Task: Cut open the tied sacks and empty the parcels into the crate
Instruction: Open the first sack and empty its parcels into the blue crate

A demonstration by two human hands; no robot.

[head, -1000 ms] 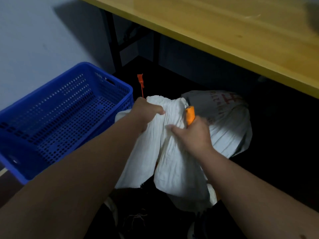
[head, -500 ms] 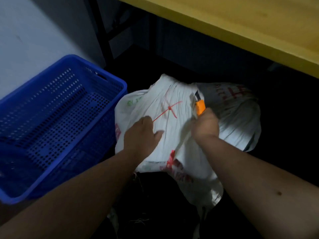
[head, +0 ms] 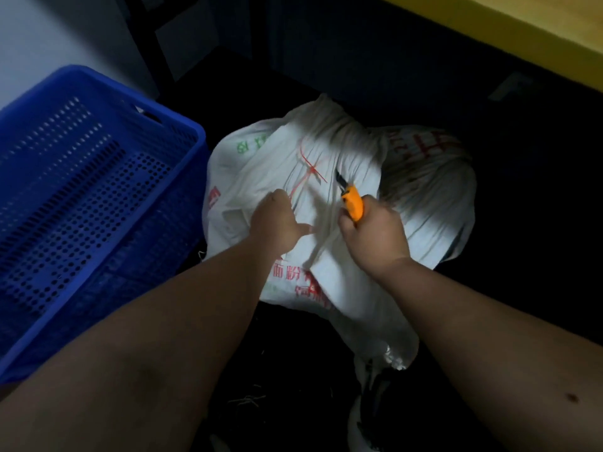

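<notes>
Gripping an orange cutter (head: pixel 353 203), the right hand (head: pixel 375 238) sits at 3 o'clock of the red tie (head: pixel 310 174); the left hand (head: pixel 277 223) apparently pinches the white sack (head: pixel 261 164).

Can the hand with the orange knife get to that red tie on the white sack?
Probably yes. The right hand holds the orange knife with its blade just beside the red tie on the white sack, and nothing lies between them. The left hand sits lower, out of the way.
</notes>
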